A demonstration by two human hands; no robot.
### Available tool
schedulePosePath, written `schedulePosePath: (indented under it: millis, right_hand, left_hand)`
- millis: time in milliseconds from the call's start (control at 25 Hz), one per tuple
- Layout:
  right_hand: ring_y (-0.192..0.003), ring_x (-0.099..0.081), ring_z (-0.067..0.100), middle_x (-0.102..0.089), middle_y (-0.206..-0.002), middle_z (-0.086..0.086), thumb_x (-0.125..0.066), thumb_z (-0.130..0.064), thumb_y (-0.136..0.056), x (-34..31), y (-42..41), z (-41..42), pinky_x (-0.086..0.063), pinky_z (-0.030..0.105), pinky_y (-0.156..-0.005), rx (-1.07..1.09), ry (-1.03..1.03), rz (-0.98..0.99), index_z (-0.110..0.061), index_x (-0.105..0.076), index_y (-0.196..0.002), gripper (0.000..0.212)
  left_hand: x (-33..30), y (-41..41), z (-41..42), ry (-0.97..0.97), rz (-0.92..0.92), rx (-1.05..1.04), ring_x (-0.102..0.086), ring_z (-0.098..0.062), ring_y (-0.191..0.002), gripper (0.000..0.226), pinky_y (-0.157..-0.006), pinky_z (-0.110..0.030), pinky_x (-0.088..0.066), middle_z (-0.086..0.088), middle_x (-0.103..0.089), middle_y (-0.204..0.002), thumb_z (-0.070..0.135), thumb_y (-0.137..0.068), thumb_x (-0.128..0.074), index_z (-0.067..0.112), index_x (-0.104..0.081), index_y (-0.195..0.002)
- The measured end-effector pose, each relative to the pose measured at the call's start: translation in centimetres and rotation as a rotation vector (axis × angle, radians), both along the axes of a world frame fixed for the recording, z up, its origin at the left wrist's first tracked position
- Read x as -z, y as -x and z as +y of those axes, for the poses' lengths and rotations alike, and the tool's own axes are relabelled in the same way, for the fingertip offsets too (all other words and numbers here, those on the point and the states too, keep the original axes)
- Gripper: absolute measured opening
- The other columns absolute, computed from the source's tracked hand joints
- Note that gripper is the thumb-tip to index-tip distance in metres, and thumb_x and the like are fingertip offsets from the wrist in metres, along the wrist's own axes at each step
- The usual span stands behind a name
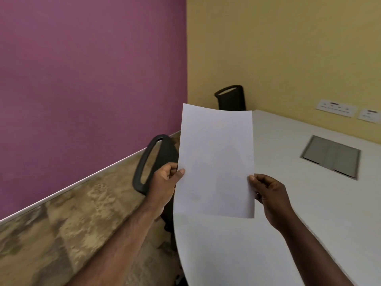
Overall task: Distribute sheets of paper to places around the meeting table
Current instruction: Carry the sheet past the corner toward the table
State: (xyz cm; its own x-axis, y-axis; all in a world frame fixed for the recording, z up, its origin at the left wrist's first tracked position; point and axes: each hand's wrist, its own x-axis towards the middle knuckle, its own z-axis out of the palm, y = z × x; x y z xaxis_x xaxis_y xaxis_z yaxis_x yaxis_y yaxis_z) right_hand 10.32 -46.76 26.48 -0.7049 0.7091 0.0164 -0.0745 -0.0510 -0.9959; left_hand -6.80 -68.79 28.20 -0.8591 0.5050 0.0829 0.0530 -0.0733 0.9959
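Above the table (288, 203), both hands' grip pinches paper (216, 162), perhaps one sheet, hiding a chair (156, 162).

The seat and base of the nearer chair (152, 162) are hidden behind the left hand (165, 182), its forearm and the sheet of paper (216, 162). Only the backrest top of the farther chair (231, 98) is seen above the table (309, 203). The fingers behind the paper are concealed. The wall sockets (336, 108) are blurred, one cut by the right edge. The table's floor box (332, 156) is smeared.
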Motion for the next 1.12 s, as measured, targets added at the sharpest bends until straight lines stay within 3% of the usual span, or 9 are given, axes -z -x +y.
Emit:
schedulePosePath:
  millis: [160, 320, 400, 520, 600, 720, 1000, 1120]
  right_hand:
    - [-0.082, -0.071, 0.016, -0.077, -0.093, 0.006, -0.067, -0.020, -0.088, -0.1, 8.2, -6.4, -0.055, 0.032, -0.073, -0.142, 0.012, -0.018, -0.015, -0.076, -0.088, 0.010]
    - [-0.085, -0.070, 0.020, -0.077, -0.095, 0.008, -0.067, -0.020, -0.088, 0.2, 17.2, -13.4, -0.054, 0.038, -0.079, -0.236, 0.002, -0.027, -0.012, -0.075, -0.088, 0.011]
    - [-0.087, -0.070, 0.018, -0.076, -0.096, 0.003, -0.065, -0.024, -0.088, 0.1, 21.6, -16.9, -0.055, 0.034, -0.076, -0.270, -0.016, -0.028, -0.013, -0.074, -0.092, 0.014]
    - [-0.078, -0.070, 0.005, -0.075, -0.087, -0.009, -0.064, -0.035, -0.083, 0.0, 27.3, -21.8, -0.053, 0.018, -0.059, -0.338, -0.040, -0.015, -0.015, -0.072, -0.093, 0.023]
    - [-0.072, -0.069, 0.003, -0.075, -0.083, -0.011, -0.063, -0.032, -0.087, -0.2, 30.5, -24.1, -0.051, 0.013, -0.054, -0.363, -0.033, -0.014, -0.014, -0.072, -0.091, 0.020]
    - [-0.074, -0.070, 0.003, -0.075, -0.088, -0.008, -0.062, -0.028, -0.091, -0.5, 35.3, -26.4, -0.051, 0.014, -0.056, -0.378, -0.033, -0.007, -0.014, -0.072, -0.092, 0.017]
    - [-0.066, -0.066, 0.000, -0.076, -0.087, -0.004, -0.065, -0.025, -0.089, 0.2, 47.2, -26.8, -0.048, 0.015, -0.055, -0.420, -0.004, 0.008, -0.009, -0.073, -0.096, 0.020]
    - [-0.076, -0.070, 0.010, -0.076, -0.094, 0.003, -0.065, -0.025, -0.090, 0.6, 53.5, -25.5, -0.052, 0.021, -0.063, -0.413, 0.023, 0.023, -0.007, -0.072, -0.098, 0.021]
  left_hand:
    - [0.2, 4.9, -8.4, -0.026, -0.017, -0.141, -0.072, -0.017, -0.085, 0.013, -0.069, -0.023, -0.056, -0.005, -0.076, -0.097, 0.014, -0.091, -0.063, 0.011, -0.068, -0.102]
    - [0.8, 11.8, -17.3, -0.022, -0.012, -0.237, -0.071, -0.024, -0.095, 0.017, -0.083, -0.037, -0.056, -0.008, -0.075, -0.104, 0.017, -0.091, -0.064, 0.011, -0.068, -0.106]
    - [1.0, 15.8, -21.4, -0.034, -0.013, -0.259, -0.071, -0.024, -0.097, 0.017, -0.081, -0.034, -0.056, -0.008, -0.074, -0.105, 0.016, -0.091, -0.063, 0.011, -0.068, -0.106]
    - [0.9, 21.2, -26.4, -0.048, -0.014, -0.269, -0.071, -0.024, -0.096, 0.018, -0.073, -0.024, -0.057, -0.009, -0.075, -0.104, 0.014, -0.091, -0.063, 0.009, -0.068, -0.107]
    - [0.8, 24.3, -28.9, -0.044, -0.006, -0.292, -0.071, -0.023, -0.096, 0.020, -0.075, -0.026, -0.057, -0.010, -0.074, -0.106, 0.015, -0.090, -0.064, 0.008, -0.067, -0.109]
    - [0.4, 28.7, -31.4, -0.027, 0.006, -0.324, -0.071, -0.024, -0.096, 0.020, -0.079, -0.031, -0.058, -0.011, -0.073, -0.106, 0.018, -0.090, -0.065, 0.010, -0.067, -0.107]
    - [0.3, 39.6, -32.0, 0.015, 0.063, -0.362, -0.073, -0.016, -0.086, 0.012, -0.065, -0.021, -0.056, 0.000, -0.076, -0.096, 0.023, -0.090, -0.065, 0.020, -0.069, -0.101]
    - [0.4, 45.6, -30.3, 0.051, 0.064, -0.374, -0.072, -0.019, -0.091, 0.014, -0.076, -0.034, -0.056, -0.001, -0.076, -0.098, 0.025, -0.089, -0.065, 0.020, -0.069, -0.102]
